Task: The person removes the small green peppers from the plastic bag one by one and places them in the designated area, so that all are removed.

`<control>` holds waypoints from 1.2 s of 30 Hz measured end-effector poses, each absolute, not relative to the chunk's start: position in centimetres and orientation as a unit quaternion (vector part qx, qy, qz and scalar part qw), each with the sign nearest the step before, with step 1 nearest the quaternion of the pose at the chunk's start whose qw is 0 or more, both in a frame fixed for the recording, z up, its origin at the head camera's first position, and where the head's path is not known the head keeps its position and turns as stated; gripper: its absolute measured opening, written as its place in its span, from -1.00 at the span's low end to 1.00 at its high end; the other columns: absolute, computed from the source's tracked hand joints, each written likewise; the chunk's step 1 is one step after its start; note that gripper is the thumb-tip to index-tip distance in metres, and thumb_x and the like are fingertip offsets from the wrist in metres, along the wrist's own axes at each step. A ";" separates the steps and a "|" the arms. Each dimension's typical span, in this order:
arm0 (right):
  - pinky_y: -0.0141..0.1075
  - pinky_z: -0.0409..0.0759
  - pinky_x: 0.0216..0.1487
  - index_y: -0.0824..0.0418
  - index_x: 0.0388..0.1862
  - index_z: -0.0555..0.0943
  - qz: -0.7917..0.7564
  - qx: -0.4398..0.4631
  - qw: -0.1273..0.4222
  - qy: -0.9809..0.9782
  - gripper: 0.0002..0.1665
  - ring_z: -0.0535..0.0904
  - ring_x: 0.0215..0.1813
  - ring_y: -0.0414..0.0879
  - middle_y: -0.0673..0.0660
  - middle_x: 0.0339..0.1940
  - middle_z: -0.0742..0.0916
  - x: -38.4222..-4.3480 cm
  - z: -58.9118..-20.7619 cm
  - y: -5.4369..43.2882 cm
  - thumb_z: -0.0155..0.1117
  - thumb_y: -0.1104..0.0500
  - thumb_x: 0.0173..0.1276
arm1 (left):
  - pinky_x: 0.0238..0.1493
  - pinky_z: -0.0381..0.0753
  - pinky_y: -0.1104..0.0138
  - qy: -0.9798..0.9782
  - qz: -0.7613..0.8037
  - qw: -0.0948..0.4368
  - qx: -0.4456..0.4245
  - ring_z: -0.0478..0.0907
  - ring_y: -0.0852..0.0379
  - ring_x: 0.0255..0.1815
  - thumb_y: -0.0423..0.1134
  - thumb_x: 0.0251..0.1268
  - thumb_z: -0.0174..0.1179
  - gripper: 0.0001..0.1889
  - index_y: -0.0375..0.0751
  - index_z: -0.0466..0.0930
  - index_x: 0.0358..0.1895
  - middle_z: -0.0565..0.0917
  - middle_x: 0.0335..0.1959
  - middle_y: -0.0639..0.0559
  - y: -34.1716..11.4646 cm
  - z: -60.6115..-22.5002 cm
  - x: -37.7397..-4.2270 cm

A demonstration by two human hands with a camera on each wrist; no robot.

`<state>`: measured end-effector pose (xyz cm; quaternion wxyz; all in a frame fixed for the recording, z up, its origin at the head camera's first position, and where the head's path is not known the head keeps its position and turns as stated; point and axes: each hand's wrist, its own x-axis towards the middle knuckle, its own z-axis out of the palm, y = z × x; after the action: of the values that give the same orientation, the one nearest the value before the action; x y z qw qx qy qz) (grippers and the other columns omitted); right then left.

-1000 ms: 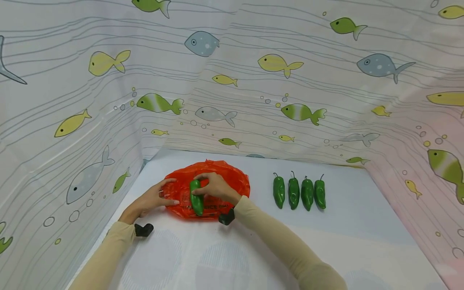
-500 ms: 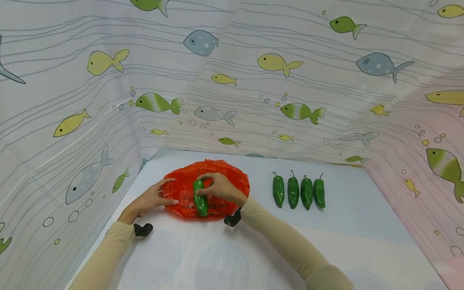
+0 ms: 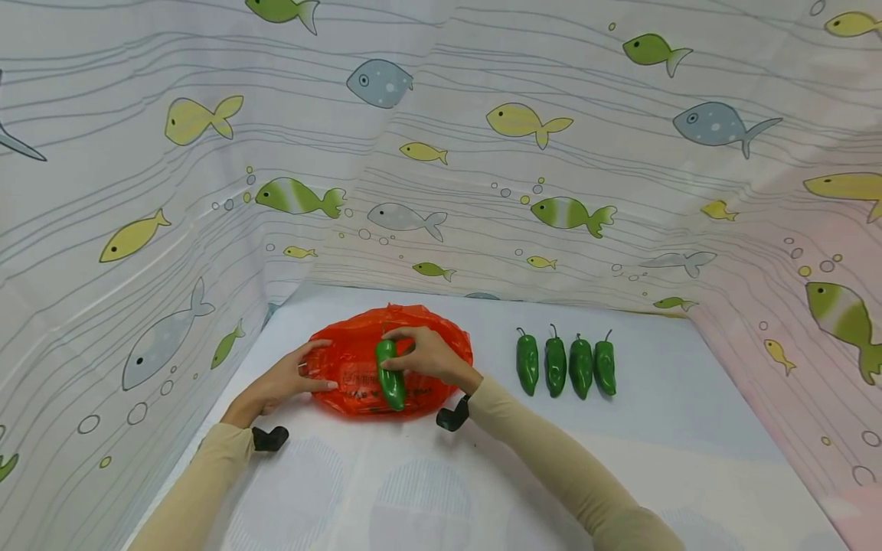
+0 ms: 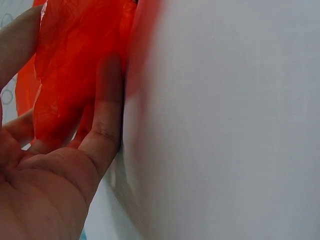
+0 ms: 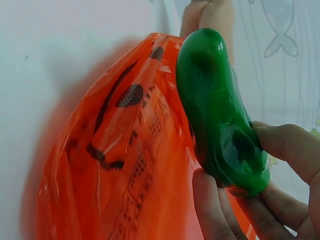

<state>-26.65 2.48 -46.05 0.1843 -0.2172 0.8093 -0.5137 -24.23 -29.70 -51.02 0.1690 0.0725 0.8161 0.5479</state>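
Note:
My right hand [image 3: 426, 357] pinches a glossy green chili pepper [image 5: 215, 105] near its stem end, between thumb and fingers. In the head view the pepper hangs tip down in front of a red plastic bag [image 3: 354, 398]. Its thin stem rises above the fingertips. The bag has dark print and sits wide at the back left of the table. At its left edge is my left hand [image 3: 285, 383], fingers spread apart and touching the plastic. One of its fingers shows through the translucent red plastic in the left wrist view [image 4: 80, 55].
Several more green chili peppers [image 3: 555, 367] stand in a neat row to the right of the bag, stems toward the back. The white table [image 3: 427, 490] is walled by a fish-print curtain [image 3: 468, 176] on the left, back and right.
My right hand has shifted a little to the right, carrying the chili pepper with it across the front of the bag. The left hand has stayed at the bag's left edge.

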 end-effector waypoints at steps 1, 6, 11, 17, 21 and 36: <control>0.06 0.75 -0.06 0.03 0.31 0.62 -0.511 -0.218 0.181 0.811 -0.37 0.70 -0.16 0.06 0.13 0.07 0.66 -26.6 -46.0 2.6 0.58 0.05 0.27 | 0.34 0.50 -0.07 0.816 0.549 0.169 0.073 0.18 -0.44 0.51 -0.19 0.19 0.53 0.02 -0.08 0.05 0.63 0.15 0.55 -0.36 -29.7 -51.1 -24.2; 0.07 0.74 -0.06 -0.01 0.30 0.63 -0.494 -0.225 0.161 0.824 -0.38 0.67 -0.17 -0.01 0.07 0.07 0.66 -26.6 -45.7 3.3 0.58 0.01 0.26 | 0.33 0.50 -0.06 0.812 0.553 0.168 0.075 0.19 -0.43 0.50 -0.20 0.19 0.53 0.01 -0.09 0.05 0.63 0.16 0.55 -0.37 -29.8 -51.2 -24.2; 0.08 0.74 -0.07 0.00 0.31 0.63 -0.492 -0.232 0.150 0.826 -0.36 0.72 -0.18 0.11 0.10 0.09 0.67 -26.8 -45.4 4.2 0.59 0.02 0.25 | 0.34 0.49 -0.09 0.817 0.547 0.165 0.075 0.20 -0.42 0.49 -0.19 0.19 0.53 0.01 -0.08 0.06 0.63 0.16 0.55 -0.36 -29.8 -51.1 -24.2; 0.14 0.72 -0.03 0.05 0.33 0.61 -0.515 -0.218 0.158 0.813 -0.34 0.74 -0.27 0.06 0.18 0.08 0.67 -27.0 -45.2 5.3 0.60 0.07 0.25 | 0.36 0.47 -0.11 0.822 0.541 0.164 0.075 0.20 -0.41 0.49 -0.18 0.20 0.52 0.00 -0.08 0.06 0.63 0.16 0.55 -0.36 -29.7 -51.0 -24.1; 0.15 0.71 0.02 0.06 0.35 0.58 -0.520 -0.213 0.164 0.811 -0.32 0.75 -0.24 0.16 0.23 0.00 0.69 -27.1 -45.1 6.0 0.58 0.06 0.27 | 0.35 0.47 -0.10 0.821 0.542 0.166 0.074 0.20 -0.42 0.49 -0.18 0.20 0.53 0.01 -0.08 0.06 0.63 0.16 0.55 -0.36 -29.6 -51.0 -24.1; 0.11 0.72 0.02 0.00 0.36 0.58 -0.519 -0.199 0.152 0.817 -0.35 0.71 -0.10 0.00 0.20 0.02 0.71 -27.3 -44.8 8.7 0.56 0.03 0.30 | 0.37 0.44 -0.11 0.825 0.536 0.163 0.077 0.19 -0.43 0.50 -0.17 0.20 0.53 0.01 -0.08 0.05 0.63 0.15 0.56 -0.37 -29.6 -51.0 -24.1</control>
<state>-27.27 8.67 -44.83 0.1523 -0.1986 0.8172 -0.5192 -24.10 -29.63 -51.01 0.1633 0.0775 0.8246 0.5361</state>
